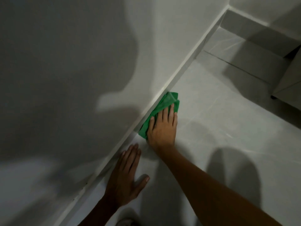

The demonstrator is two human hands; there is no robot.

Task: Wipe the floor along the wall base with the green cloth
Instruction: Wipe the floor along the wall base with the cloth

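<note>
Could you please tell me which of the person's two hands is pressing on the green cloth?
The right hand presses the crumpled green cloth against the wall base; the left hand lies flat on bare grey tiled floor.

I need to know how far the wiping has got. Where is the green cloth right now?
In the head view, the green cloth lies mid-frame on the floor against the wall base, under the right hand.

The pale tiled floor (pixel 219 111) meets the wall base (pixel 164 93) on its left. On it lie a green cloth (pixel 160 110) against that base, under the right hand (pixel 162 126), and the left hand (pixel 125 175) flat nearby.
</note>
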